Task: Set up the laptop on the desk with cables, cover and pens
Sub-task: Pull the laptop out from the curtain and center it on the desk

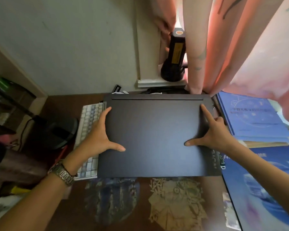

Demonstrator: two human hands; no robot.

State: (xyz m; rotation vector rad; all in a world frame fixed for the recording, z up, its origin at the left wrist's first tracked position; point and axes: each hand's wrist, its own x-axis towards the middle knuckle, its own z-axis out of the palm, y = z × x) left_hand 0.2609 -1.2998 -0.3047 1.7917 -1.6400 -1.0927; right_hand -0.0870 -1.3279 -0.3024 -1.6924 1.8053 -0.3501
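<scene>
A dark grey laptop (155, 134), lid closed, lies flat in the middle of the brown desk (60, 104). My left hand (100, 137) grips its left edge, thumb on the lid and fingers curled round the side. My right hand (213, 132) grips the right edge the same way, with the index finger stretched along the lid. Black and white cables (153, 92) lie just behind the laptop's back edge. No pens or cover can be made out.
A white keyboard (88, 130) lies partly under the laptop's left side. Black items (57, 130) sit left of the keyboard. Blue books (252, 117) and a blue folder (265, 185) are stacked at right. A black torch (173, 55) stands on the sill among pink curtains (240, 47).
</scene>
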